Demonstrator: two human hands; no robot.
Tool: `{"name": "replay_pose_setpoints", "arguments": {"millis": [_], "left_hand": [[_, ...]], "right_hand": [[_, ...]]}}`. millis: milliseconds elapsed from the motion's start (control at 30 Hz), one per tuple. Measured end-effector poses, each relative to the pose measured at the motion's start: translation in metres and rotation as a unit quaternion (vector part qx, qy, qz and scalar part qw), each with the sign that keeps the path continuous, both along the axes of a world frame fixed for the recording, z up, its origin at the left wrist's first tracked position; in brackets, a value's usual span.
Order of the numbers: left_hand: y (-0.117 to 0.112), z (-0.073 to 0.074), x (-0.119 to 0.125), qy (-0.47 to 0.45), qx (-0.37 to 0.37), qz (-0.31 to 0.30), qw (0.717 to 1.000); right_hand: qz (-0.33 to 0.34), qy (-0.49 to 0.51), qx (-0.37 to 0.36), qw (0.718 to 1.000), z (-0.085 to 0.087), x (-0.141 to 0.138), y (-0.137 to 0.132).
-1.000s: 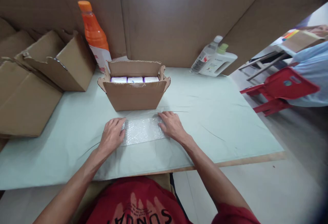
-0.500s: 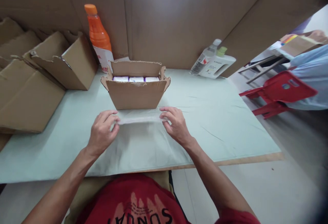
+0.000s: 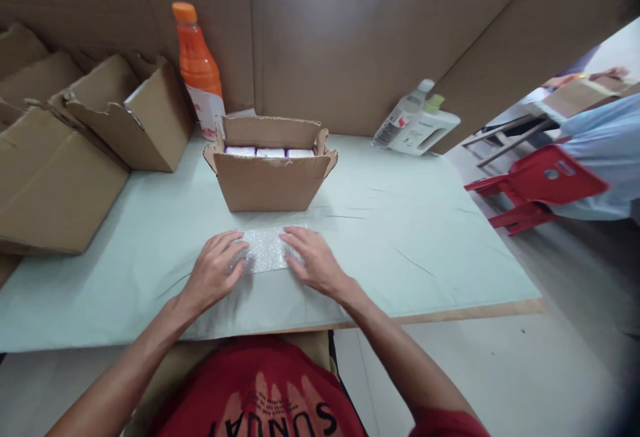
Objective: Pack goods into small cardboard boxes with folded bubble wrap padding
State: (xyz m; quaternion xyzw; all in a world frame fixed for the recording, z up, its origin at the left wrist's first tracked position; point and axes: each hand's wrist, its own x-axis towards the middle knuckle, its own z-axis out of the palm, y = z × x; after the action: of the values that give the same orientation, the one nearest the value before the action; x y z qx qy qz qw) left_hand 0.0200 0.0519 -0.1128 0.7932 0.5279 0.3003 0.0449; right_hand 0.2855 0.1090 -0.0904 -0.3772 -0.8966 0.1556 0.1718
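A folded piece of clear bubble wrap (image 3: 265,250) lies on the pale green table (image 3: 400,237) just in front of me. My left hand (image 3: 214,270) rests on its left end, fingers spread and flat. My right hand (image 3: 313,260) presses flat on its right half, fingers stretched out. Right behind the wrap stands a small open cardboard box (image 3: 270,170) holding three white packs (image 3: 270,152) in a row.
A tall orange bottle (image 3: 199,67) stands behind the box. Two open cardboard boxes (image 3: 125,107) lie at the left. A white jug and a clear bottle (image 3: 417,124) lean at the back right. Cardboard walls enclose the table. A red plastic chair (image 3: 540,184) stands at the right.
Both hands lifted the bubble wrap and folded it over, then laid it back down. It is now narrower, and my right hand has moved left onto it.
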Motion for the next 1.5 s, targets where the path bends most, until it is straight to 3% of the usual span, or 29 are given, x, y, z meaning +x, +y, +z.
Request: {"name": "replay_pose_setpoints", "arguments": {"millis": [100,167,233,300,400,467,600,733,900,967,1033,1100,1167,1233,1333,1400,1500], "left_hand": [[0.010,-0.015,0.008,-0.001,-0.043,-0.014,0.999],[0.009,-0.022,0.005,-0.025,-0.068,-0.029,0.997],[0.007,-0.021,-0.003,-0.078,-0.084,-0.039,0.993],[0.009,-0.015,-0.011,-0.152,-0.085,0.003,0.985],[0.030,-0.002,-0.017,-0.264,-0.077,0.157,0.949],[0.053,0.002,-0.016,-0.336,-0.076,0.213,0.914],[0.095,0.003,-0.004,-0.468,-0.099,0.184,0.859],[0.096,0.001,0.011,-0.511,-0.120,0.173,0.833],[0.054,-0.006,0.015,-0.507,-0.147,0.171,0.832],[0.037,-0.005,0.010,-0.495,-0.130,0.199,0.836],[0.021,0.000,0.005,-0.445,-0.102,0.246,0.855],[0.008,0.007,0.003,-0.360,-0.083,0.257,0.893],[0.001,0.009,0.008,-0.274,-0.060,0.199,0.939],[0.000,0.005,0.017,-0.196,-0.043,0.111,0.973],[0.005,-0.009,0.026,-0.122,-0.079,0.029,0.989],[0.005,-0.016,0.021,-0.123,-0.119,0.002,0.985],[-0.003,-0.017,0.000,-0.185,-0.143,0.003,0.972]], "right_hand": [[0.062,-0.039,-0.004,0.997,-0.009,-0.028,0.000],[0.070,-0.036,-0.010,0.997,-0.019,-0.022,0.000],[0.026,0.007,-0.011,1.000,-0.027,0.000,0.002],[-0.052,0.064,-0.005,0.997,-0.031,0.026,0.010],[-0.159,0.147,-0.006,0.976,-0.028,0.048,0.036],[-0.210,0.205,-0.037,0.955,-0.023,0.046,0.060],[-0.249,0.281,-0.148,0.915,-0.017,0.022,0.105],[-0.216,0.294,-0.210,0.907,-0.018,0.008,0.104],[-0.223,0.273,-0.208,0.912,-0.016,0.023,0.065],[-0.228,0.266,-0.198,0.916,-0.014,0.033,0.051],[-0.248,0.257,-0.146,0.922,-0.012,0.040,0.039],[-0.256,0.235,-0.067,0.935,-0.012,0.037,0.026],[-0.202,0.188,-0.003,0.961,-0.012,0.019,0.012],[-0.093,0.112,0.018,0.989,-0.015,-0.007,0.001],[0.035,-0.005,0.007,0.999,-0.021,-0.031,-0.009],[0.041,-0.035,0.001,0.999,-0.026,-0.020,-0.011],[-0.072,-0.018,0.015,0.997,-0.033,0.027,-0.011]]}}
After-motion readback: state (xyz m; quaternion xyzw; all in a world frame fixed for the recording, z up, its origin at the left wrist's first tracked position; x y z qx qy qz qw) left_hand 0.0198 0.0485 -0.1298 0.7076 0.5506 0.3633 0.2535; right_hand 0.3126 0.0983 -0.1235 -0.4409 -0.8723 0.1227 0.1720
